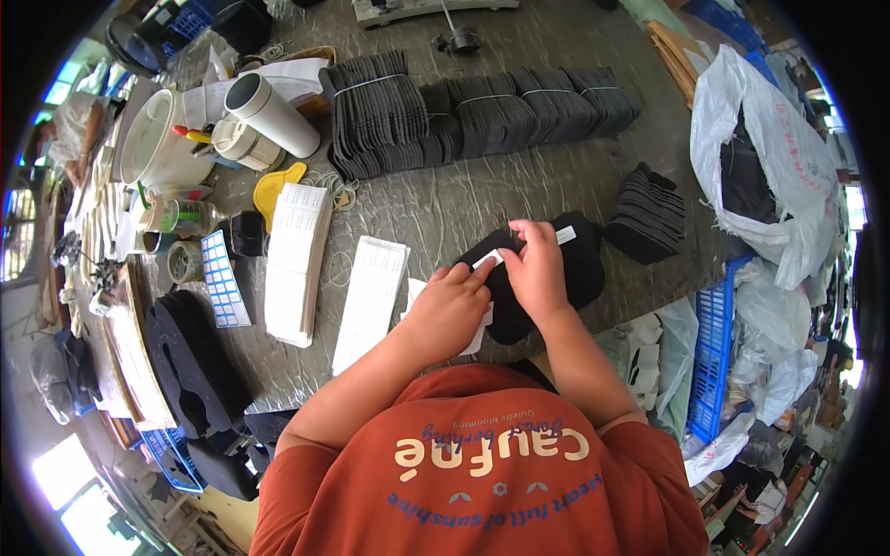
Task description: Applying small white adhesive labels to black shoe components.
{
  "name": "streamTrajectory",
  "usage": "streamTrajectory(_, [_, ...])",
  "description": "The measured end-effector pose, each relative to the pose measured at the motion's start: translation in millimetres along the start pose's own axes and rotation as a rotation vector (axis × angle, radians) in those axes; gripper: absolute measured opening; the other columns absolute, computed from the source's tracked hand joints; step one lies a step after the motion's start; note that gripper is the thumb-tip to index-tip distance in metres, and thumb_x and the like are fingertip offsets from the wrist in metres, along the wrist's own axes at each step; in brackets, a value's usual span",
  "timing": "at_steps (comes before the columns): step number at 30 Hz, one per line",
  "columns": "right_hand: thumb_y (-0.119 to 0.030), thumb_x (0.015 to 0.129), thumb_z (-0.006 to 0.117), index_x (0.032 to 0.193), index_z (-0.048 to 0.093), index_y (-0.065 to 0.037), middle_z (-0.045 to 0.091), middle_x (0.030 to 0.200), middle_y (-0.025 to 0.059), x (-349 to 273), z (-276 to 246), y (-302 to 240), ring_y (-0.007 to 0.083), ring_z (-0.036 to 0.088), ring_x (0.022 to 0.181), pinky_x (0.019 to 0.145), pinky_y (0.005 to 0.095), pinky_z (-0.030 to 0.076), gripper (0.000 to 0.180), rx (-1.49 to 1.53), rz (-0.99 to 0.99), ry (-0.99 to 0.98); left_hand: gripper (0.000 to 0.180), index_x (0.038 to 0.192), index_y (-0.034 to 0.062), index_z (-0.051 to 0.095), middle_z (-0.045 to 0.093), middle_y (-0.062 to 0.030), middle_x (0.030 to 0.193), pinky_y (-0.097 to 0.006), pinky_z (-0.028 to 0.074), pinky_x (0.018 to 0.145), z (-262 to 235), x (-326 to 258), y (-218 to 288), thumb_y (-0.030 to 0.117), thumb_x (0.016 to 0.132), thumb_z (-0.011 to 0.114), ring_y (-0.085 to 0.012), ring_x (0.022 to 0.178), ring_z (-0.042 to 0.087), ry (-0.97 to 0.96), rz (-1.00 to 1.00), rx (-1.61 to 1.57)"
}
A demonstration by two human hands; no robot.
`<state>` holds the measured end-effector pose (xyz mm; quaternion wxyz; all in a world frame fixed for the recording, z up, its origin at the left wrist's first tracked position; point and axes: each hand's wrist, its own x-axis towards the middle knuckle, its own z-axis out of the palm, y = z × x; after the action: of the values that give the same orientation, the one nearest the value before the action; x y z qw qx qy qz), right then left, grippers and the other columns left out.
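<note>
**White label under the fingers on a black pad**

Right of the frame's centre, a small white label [490, 257] lies on a black pad [508, 313], at the fingertips of both hands. The left hand [449, 307] comes to it from the left, fingers bent, its index fingertip on the label. The right hand [537, 271] is just beside it on the right, thumb at the label's upper end, forefinger raised apart; whether either hand pinches anything, I cannot tell.

Two pads show here: the second pad [584, 269], right of the right hand, bears one label of its own. Two stacks of white paper stand left of centre, a thick stack [295, 264] and a thinner stack [371, 292], with one blue-and-white sticker sheet [225, 280] farther left. One black pile [646, 215] sits right of the pads. Across the top runs a row of black bundles [496, 116]; at least four ties show, the pieces too dense to count.

A white plastic bag [797, 185] at upper right holds black material. At upper left stand a white bucket [139, 153], its contents unclear, and a capped white flask [278, 119]. A blue crate [710, 361] is at lower right, its contents hard to make out.
</note>
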<state>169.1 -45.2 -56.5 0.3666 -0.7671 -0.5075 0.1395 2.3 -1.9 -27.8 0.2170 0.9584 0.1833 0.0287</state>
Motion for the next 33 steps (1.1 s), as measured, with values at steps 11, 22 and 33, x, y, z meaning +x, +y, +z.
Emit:
streamTrajectory(11, [-0.009, 0.076, 0.071, 0.087, 0.06, -0.003, 0.058, 0.089, 0.0124, -8.6, -8.4, -0.9, 0.0305, 0.061, 0.08, 0.07, 0.0382, 0.05, 0.017, -0.025, 0.076, -0.167, 0.017, 0.086, -0.0014, 0.063, 0.047, -0.0189, 0.137, -0.038, 0.043, 0.094, -0.4, -7.0, 8.3, 0.015, 0.083, 0.059, -0.0276, 0.102, 0.051, -0.019, -0.024, -0.001])
streamTrajectory(22, [-0.012, 0.076, 0.07, 0.078, 0.06, -0.006, 0.058, 0.089, 0.0101, -16.1, 1.7, 4.2, 0.0319, 0.061, 0.077, 0.066, 0.0405, 0.049, 0.012, 0.037, 0.109, -0.118, 0.015, 0.083, -0.0027, 0.061, 0.046, -0.0252, 0.135, -0.043, 0.04, 0.102, 6.6, -10.6, 13.0, 0.011, 0.078, 0.058, -0.0335, 0.107, 0.051, 0.011, 0.0, 0.002])
streamTrajectory(33, [-0.01, 0.075, 0.072, 0.086, 0.059, -0.004, 0.058, 0.088, 0.0114, -6.5, 2.8, 9.4, 0.0277, 0.059, 0.079, 0.07, 0.0379, 0.05, 0.018, 0.041, 0.143, -0.033, 0.013, 0.083, 0.0032, 0.062, 0.05, -0.0199, 0.133, -0.038, 0.043, 0.087, 1.6, 5.5, 12.9, 0.014, 0.077, 0.059, -0.0248, 0.09, 0.052, 0.016, -0.028, 0.071])
